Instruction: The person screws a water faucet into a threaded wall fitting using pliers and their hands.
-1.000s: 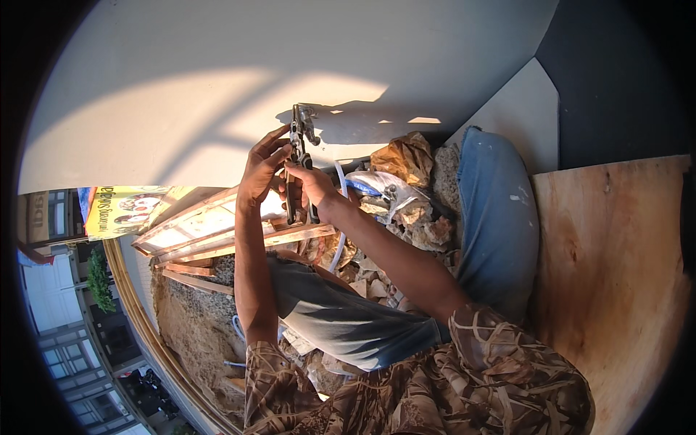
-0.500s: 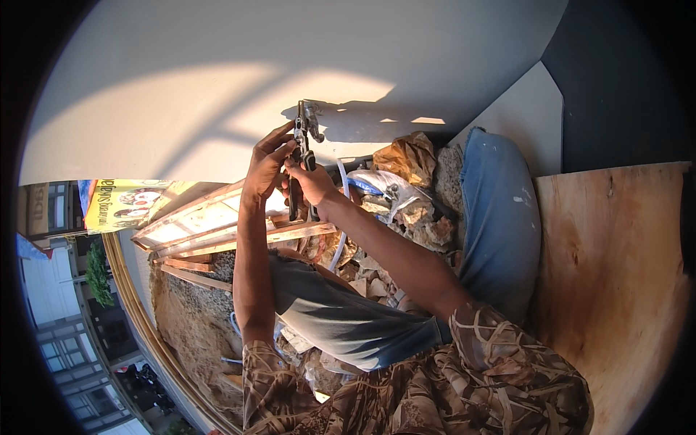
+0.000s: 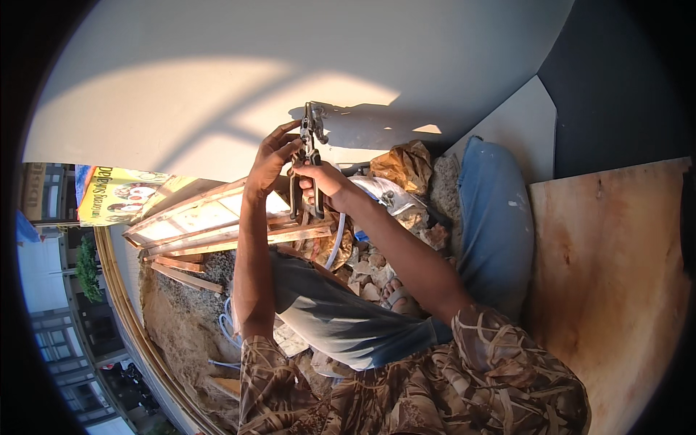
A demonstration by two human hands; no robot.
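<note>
Head view showed the right hand gripping a pliers-like tool by its handles, before the pale wall; the left hand touched its upper part, whether gripping I couldn't tell.

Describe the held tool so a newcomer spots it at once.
Start at the pale wall across the top. Near its lower edge, the left hand and right hand hold the tool. Unlike the wooden strips and brown bag nearby, it has a metal head and two dark handles pointing down.
</note>
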